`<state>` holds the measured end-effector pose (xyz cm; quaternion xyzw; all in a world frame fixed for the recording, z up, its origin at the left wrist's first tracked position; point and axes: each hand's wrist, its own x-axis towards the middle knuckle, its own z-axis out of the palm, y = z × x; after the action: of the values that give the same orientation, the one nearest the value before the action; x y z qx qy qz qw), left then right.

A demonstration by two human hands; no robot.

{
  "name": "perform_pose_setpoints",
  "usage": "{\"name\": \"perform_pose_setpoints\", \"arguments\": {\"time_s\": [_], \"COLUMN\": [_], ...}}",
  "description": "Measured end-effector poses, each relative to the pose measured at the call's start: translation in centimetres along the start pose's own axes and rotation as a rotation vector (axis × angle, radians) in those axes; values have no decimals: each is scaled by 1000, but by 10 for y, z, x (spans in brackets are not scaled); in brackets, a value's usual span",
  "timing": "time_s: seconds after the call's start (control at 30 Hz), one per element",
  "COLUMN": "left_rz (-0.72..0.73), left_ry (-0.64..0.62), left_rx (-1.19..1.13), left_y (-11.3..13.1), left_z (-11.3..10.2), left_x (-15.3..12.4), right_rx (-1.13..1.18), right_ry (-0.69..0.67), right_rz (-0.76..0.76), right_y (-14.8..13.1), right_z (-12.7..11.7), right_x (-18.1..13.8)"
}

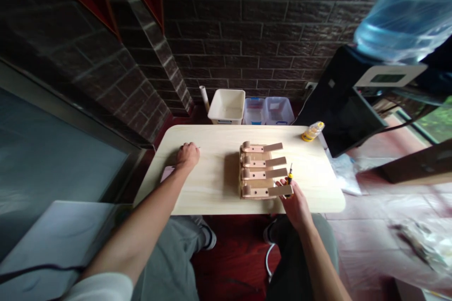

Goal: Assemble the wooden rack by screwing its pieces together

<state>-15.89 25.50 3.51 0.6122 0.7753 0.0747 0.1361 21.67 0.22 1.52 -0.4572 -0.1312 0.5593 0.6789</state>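
A wooden assembly [260,170] of several flat levers on a base lies on the light wooden table [212,188], right of centre. My right hand [294,200] is closed round a small screwdriver [290,172] with a yellow and black handle, at the assembly's near right corner, touching the nearest lever. My left hand [188,155] rests on the table's left part as a loose fist; a thin small item seems to stick out of it, too small to name.
A yellow-capped small bottle [312,131] lies at the table's far right corner. White and clear plastic bins [228,106] stand on the floor behind the table by the brick wall. A black water dispenser with a blue jug [406,14] stands at the right.
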Motion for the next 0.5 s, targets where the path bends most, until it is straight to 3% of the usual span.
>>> {"name": "perform_pose_setpoints", "arguments": {"time_s": [0.17,0.27,0.37,0.5], "left_rz": [48,61,121,256], "left_ry": [-9,0,25,-61], "left_rx": [27,-45,-555,-1112], "left_y": [14,30,47,59], "left_z": [0,1,4,12], "left_x": [-2,-22,-67,-159], "right_rx": [-11,-21,-28,-40], "right_ry": [2,24,61,133], "right_rz": [1,-12,-56,-161], "right_y": [2,3,2,-6], "right_z": [-3,-3,-2,-4], "right_x": [1,2,2,-9]}}
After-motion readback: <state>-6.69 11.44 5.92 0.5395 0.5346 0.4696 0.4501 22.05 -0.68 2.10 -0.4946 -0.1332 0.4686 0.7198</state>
